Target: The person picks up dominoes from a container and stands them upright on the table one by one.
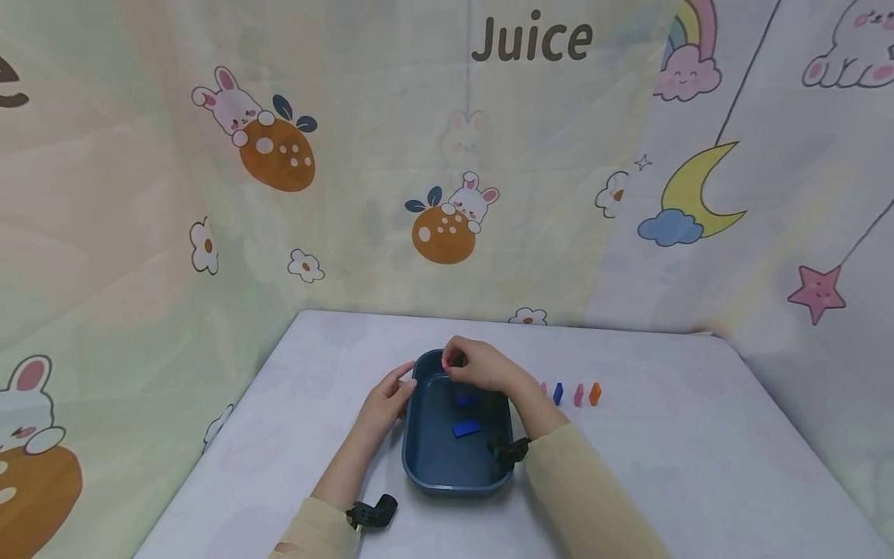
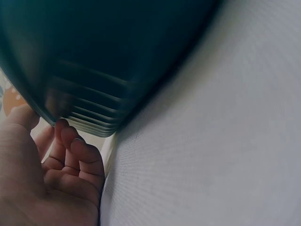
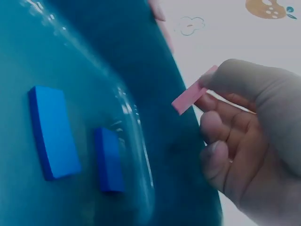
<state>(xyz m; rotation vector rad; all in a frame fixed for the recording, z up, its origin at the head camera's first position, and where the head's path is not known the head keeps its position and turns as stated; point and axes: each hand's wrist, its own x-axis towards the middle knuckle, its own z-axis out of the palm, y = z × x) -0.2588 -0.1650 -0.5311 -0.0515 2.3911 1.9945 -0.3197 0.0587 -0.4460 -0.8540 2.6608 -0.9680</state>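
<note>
Right hand (image 1: 482,366) pinches pink block (image 3: 193,91) between thumb and fingertips, above far end of tub (image 1: 419,458). Block long axis tilted, lower end pointing toward tub interior. Two blue blocks (image 1: 466,428) lie flat inside. Left hand (image 1: 386,400), fingers loosely curled, steadies tub's left rim. Four blocks (image 1: 576,394) stand on counter (image 1: 663,466), right of tub.

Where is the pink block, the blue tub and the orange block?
pink block (image 3: 190,96), right wrist view, its flat face.
blue tub (image 1: 419,458), head view, its left wall.
orange block (image 1: 595,394), head view, its middle.
</note>
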